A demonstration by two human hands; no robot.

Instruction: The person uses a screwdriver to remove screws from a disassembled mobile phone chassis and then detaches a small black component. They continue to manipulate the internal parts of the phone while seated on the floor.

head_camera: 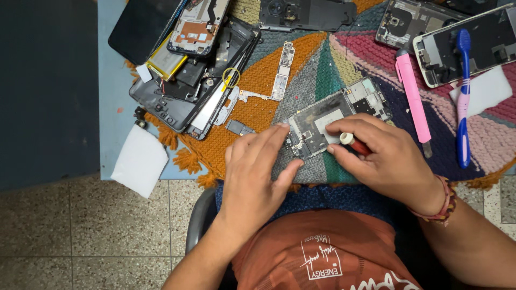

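head view first: nearest us, our left hand (252, 177) lies flat with fingers spread, its fingertips pressing the near edge of the opened phone frame (336, 121) to pin it on the knitted mat (301, 75); our right hand (384, 158) is curled closed around a small red-handled screwdriver (352, 142) with a white cap, tip down on the board inside the frame. we judge the work goes best if we keep the driver upright and seated square in the screw head, press lightly, and let the left fingers stop the frame from turning. the frame sits at the mat's near edge, just beyond our lap. farther out lie a loose narrow circuit board (282, 72), a pink tool (413, 99) and a blue toothbrush (463, 96) to the right, and a heap of stripped phone shells (188, 64) at far left
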